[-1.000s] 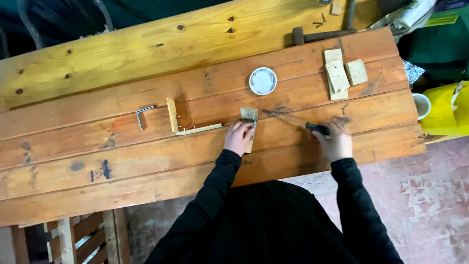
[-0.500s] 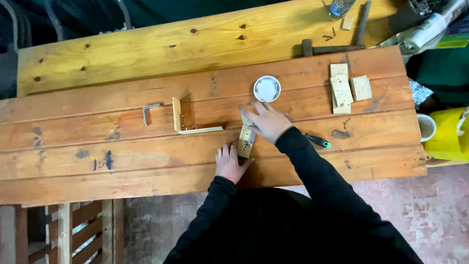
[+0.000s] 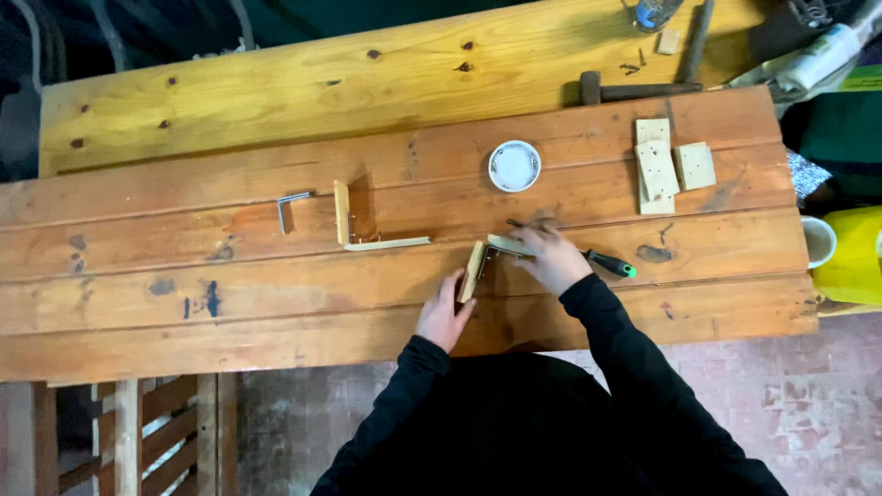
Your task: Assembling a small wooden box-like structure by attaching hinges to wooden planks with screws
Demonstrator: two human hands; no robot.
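Two hands on small wooden corner piece, below white round lid.

Left hand pinches upright block; right hand, fingers curled, presses flat strip. Screwdriver just right of it.

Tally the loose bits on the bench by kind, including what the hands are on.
Wood L-assemblies: 2
Wood blocks, right end: 3
Metal bracket: 1
White round lid: 1
Green-handled tool: 1
Total: 8
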